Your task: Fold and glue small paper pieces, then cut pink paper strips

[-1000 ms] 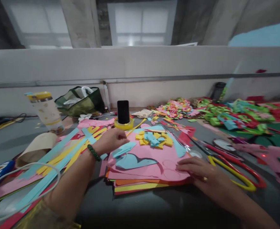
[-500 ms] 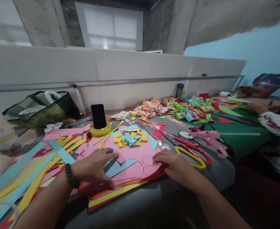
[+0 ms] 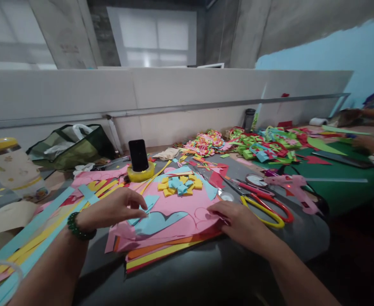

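Over the left part of the pink paper sheet point(image 3: 174, 225) is my left hand point(image 3: 113, 206), a green bead bracelet on its wrist. Its thumb and fingertips come together above small light blue paper pieces point(image 3: 151, 202); whatever is between them is too small to make out. A light blue cutout with a curved top point(image 3: 163, 223) lies just right of these fingertips. My right hand point(image 3: 233, 216) grips the right edge of the pink sheet with bent fingers, beside drawn circles. Behind both hands sits a flower of folded yellow and light blue paper point(image 3: 180, 185).
Yellow-and-red-handled scissors point(image 3: 266, 212) and a pink glue gun point(image 3: 293, 185) lie to the right. A phone point(image 3: 138, 155) stands in a yellow tape roll point(image 3: 141, 173). Paper strips point(image 3: 43, 229) cover the left side, near a tumbler point(image 3: 17, 170). Another person's hand point(image 3: 367, 144) is far right.
My left hand has lifted and moved left, its spread fingers drawing together and uncovering more of the light blue cutout. My right hand stays at the sheet's edge. The view has shifted slightly.
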`<state>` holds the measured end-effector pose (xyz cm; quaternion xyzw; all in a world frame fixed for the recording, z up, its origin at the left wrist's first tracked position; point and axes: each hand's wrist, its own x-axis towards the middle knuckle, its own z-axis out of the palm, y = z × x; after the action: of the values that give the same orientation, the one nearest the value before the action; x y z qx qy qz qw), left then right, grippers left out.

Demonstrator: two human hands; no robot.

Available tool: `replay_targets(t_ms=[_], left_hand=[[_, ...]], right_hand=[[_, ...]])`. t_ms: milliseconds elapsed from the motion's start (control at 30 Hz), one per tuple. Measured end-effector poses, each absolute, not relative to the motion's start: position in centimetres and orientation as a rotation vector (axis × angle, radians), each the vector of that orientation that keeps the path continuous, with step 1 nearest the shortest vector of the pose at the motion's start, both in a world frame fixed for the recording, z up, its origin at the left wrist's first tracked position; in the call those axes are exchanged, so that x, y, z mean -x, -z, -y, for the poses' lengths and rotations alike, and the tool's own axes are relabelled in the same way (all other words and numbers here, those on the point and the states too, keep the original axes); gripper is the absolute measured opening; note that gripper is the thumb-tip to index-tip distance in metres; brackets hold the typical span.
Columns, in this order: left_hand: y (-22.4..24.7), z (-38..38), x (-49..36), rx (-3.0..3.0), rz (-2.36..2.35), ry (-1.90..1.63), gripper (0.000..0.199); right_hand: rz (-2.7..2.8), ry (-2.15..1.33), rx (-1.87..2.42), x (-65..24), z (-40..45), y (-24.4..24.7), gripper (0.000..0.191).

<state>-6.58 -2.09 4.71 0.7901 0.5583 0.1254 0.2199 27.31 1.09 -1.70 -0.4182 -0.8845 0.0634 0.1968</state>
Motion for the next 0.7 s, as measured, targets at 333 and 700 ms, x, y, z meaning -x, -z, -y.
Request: replay_targets(t_ms=[333,700], left_hand=[[-4.3,7.5,12.4,-1.911,-2.458,0.011,0.038],[0.6,8.0,5.6,-1.855,-2.626,0.052,0.031]], right_hand=[[2.309,0.108,0.939,-31.0,-0.9,3.2,0.037],[2.289,0.165,0.854,-29.9,0.3,4.7,0.026]])
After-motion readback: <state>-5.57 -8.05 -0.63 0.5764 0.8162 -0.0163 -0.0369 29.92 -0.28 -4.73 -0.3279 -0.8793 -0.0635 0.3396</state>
